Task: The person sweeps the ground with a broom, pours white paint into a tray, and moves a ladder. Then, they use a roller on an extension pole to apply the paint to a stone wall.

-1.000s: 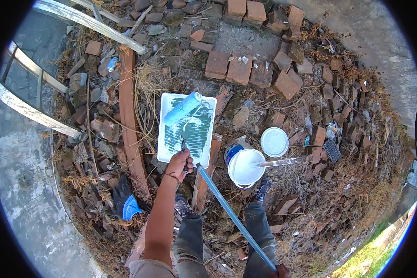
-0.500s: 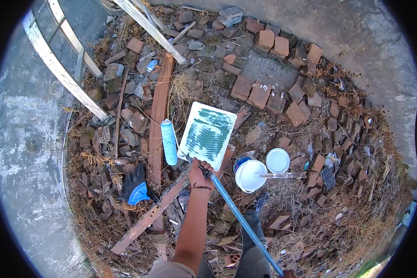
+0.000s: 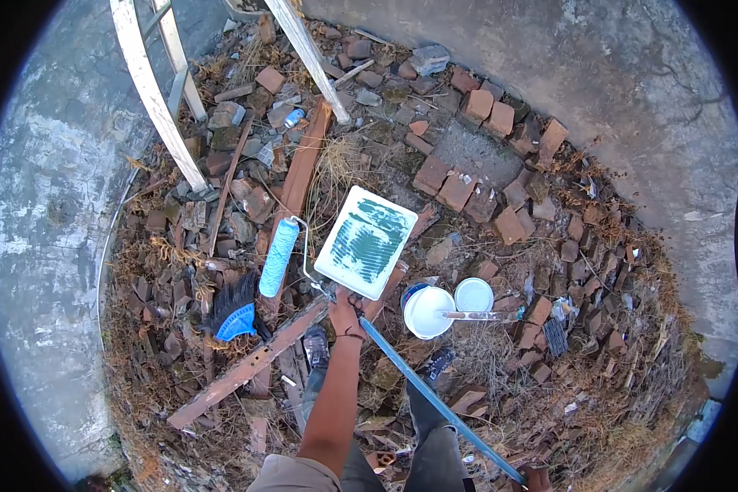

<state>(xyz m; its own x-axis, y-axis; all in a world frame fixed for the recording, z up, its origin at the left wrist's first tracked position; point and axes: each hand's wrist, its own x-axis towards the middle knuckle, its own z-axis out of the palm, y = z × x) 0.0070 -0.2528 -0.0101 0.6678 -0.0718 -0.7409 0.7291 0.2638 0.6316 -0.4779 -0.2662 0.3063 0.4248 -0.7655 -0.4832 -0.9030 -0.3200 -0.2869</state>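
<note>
My left hand [image 3: 348,315] grips the handle of the blue paint roller [image 3: 279,259] beside the upper end of a long blue pole [image 3: 443,403], whose lower end my right hand [image 3: 537,479] holds. The roller hangs left of the paint-smeared tray [image 3: 348,281]; the bucket [image 3: 425,331] stands right, near its round lid [image 3: 474,295].

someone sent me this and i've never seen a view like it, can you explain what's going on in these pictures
There's no machine here, just a person working bare-handed. The view comes from a camera worn on the head, looking forward and down. The left hand holds the roller, next to one end of the pole; whether those two are joined, I can't tell. The right hand, at the bottom edge, holds the pole's other end. On the ground, among bricks and planks, are a paint-streaked tray, a bucket with a stick over its rim, a lid and a broom.
</note>
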